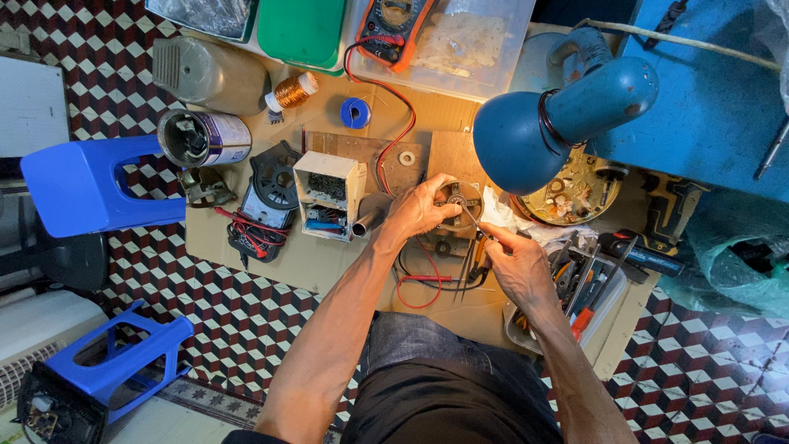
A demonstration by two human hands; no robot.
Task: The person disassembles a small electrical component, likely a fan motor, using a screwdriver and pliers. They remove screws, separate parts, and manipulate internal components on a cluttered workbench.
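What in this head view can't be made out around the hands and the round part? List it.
- Round metal part, head view: the left hand wraps its left side; its detail is too small.
- Thin tool: the tip is too fine to identify; the right hand hides its handle.
- Tool tray: contents overlap, partly behind the right hand.
- Round plate: the blue lamp covers its upper left.
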